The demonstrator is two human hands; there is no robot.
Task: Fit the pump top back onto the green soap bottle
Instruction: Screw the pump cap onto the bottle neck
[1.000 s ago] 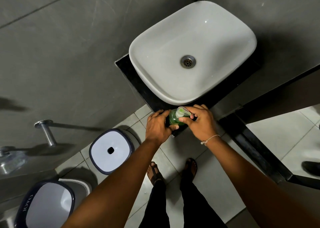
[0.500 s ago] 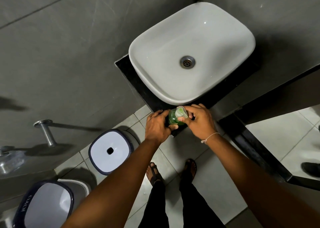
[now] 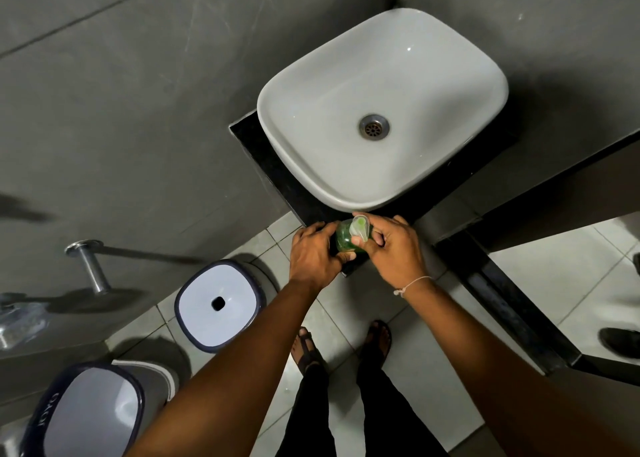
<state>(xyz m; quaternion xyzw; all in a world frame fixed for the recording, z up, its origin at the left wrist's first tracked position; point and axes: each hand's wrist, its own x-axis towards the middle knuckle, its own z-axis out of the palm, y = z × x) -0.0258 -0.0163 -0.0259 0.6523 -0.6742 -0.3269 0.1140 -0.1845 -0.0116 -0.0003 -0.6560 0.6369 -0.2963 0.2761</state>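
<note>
Two hands at work | our left hand [image 3: 317, 254] grips the green soap bottle [image 3: 346, 239] on the black counter [image 3: 263, 165] corner below the sink [image 3: 346, 193] | our right hand [image 3: 394, 248] pinches the pump top [image 3: 358, 229] | its nozzle has swung since a second ago, so we judge it is screwing on.

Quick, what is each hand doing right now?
Left hand: closed around the green soap bottle, steadying it.
Right hand: closed on the pump top, which sits on the bottle.
</note>
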